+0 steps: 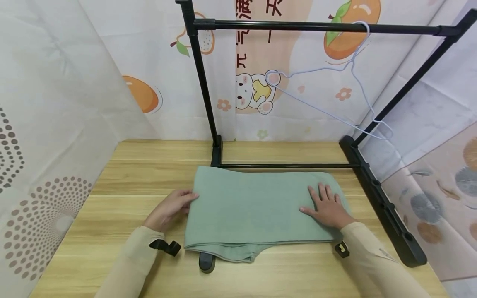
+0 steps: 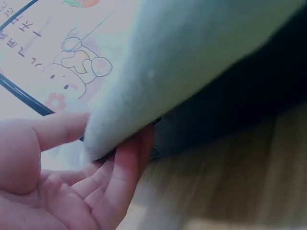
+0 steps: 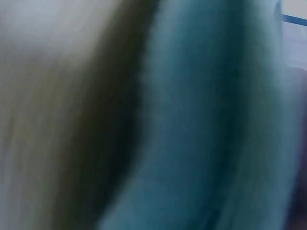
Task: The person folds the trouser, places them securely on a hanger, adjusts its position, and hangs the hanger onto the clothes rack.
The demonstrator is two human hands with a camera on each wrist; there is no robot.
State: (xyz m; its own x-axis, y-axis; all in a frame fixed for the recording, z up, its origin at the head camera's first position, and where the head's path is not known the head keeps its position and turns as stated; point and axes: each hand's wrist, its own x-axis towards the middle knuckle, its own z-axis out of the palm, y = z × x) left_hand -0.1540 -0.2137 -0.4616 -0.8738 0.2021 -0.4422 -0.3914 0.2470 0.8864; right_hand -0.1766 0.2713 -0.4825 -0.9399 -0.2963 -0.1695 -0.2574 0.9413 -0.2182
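A pale green garment (image 1: 257,207), folded into a flat rectangle, lies across the base of a black rack, with one folded part hanging out at its front left. My left hand (image 1: 173,209) holds its left edge, and in the left wrist view the thumb is on top with the fingers (image 2: 127,167) beneath the raised cloth (image 2: 144,81). Near the right end my right hand (image 1: 328,211) rests palm down on the garment, fingers spread and straight. The right wrist view is filled by blurred green cloth (image 3: 187,120), and the hand itself hardly shows there.
The black rack (image 1: 283,25) stands at the back, its right foot (image 1: 395,223) running forward and its left foot (image 1: 206,261) poking out under the cloth. A light blue wire hanger (image 1: 316,108) hangs from its top bar. The wooden table (image 1: 149,165) is bordered by printed curtains.
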